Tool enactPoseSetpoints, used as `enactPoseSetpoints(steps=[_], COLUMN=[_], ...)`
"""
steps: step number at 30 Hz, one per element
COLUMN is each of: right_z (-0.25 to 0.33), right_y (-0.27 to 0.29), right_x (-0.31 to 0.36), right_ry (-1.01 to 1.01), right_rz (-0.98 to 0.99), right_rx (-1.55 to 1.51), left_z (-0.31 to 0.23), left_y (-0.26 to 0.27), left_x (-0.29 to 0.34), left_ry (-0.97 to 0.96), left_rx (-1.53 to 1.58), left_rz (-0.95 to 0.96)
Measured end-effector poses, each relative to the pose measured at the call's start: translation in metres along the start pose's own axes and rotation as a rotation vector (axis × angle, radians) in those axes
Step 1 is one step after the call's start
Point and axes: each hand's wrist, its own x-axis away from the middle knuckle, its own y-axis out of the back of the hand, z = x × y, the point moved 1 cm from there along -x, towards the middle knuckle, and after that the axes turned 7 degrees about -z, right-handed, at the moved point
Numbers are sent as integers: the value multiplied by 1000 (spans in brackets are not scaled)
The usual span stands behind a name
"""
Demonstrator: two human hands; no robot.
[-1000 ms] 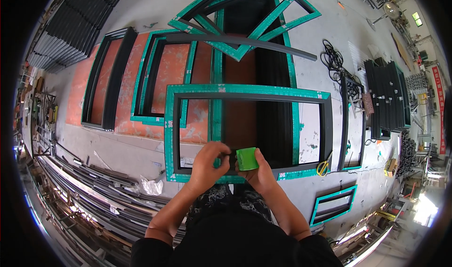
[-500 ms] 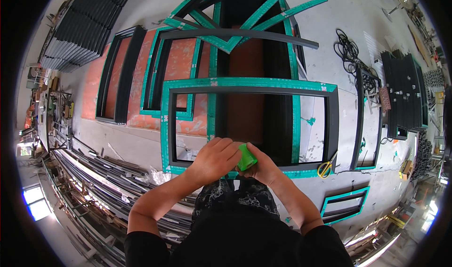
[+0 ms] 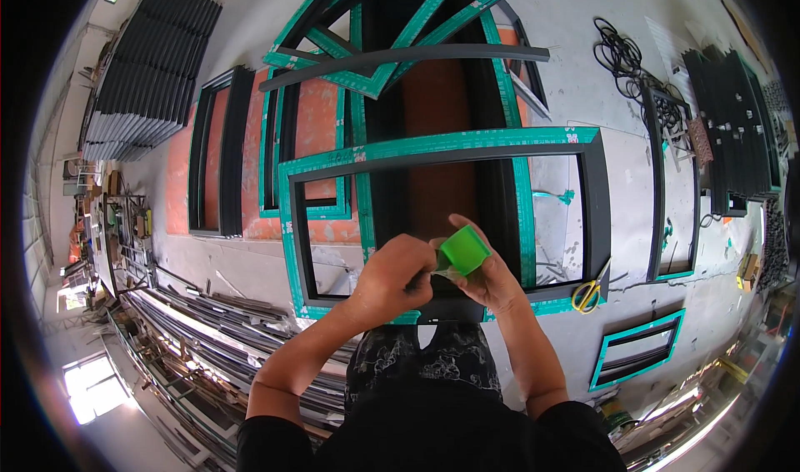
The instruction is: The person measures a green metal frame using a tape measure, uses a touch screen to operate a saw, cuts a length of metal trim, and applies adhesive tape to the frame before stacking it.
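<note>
My right hand (image 3: 498, 285) holds a bright green roll (image 3: 466, 250), which looks like tape, with the fingers curled round its far and right sides. Beside it my left hand (image 3: 390, 277) is closed, thumb and fingers pinching the end of a thin, see-through strip (image 3: 445, 270) that hangs from the roll. Both hands are above the near side of a dark rectangular frame (image 3: 597, 205) faced with green protective film. On that frame's near right corner lie yellow-handled scissors (image 3: 587, 295).
Farther off, a loose dark bar (image 3: 408, 54) lies across more green-filmed frames (image 3: 392, 76). A frame stack (image 3: 150, 72) stands far left. Long profiles (image 3: 242, 330) lie at the near left. On the right are coiled black hose (image 3: 617, 51) and a small frame (image 3: 637, 349).
The green roll has tilted and shifted slightly right with my right hand. My left hand has drawn away from it, and a strip now spans between them. The view has shifted a little.
</note>
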Motion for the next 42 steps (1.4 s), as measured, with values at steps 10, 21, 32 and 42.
enactPoseSetpoints(steps=[10,21,32,42], right_z=[-14,-71,-12,-19], right_y=[78,172,239,262], right_x=[-56,-219,-382,-345], right_ry=[95,-79,66,252], right_rz=[54,-625,-173,-775], right_rx=[-315,-654,-561,489], left_z=[85,300,374,369], left_y=[-30,-69,-104,-105], left_x=[-44,-182,-202,-220], left_ry=[523,175,330,382], left_rx=[629,37,-522,-443], left_rz=[157,-289,42,300])
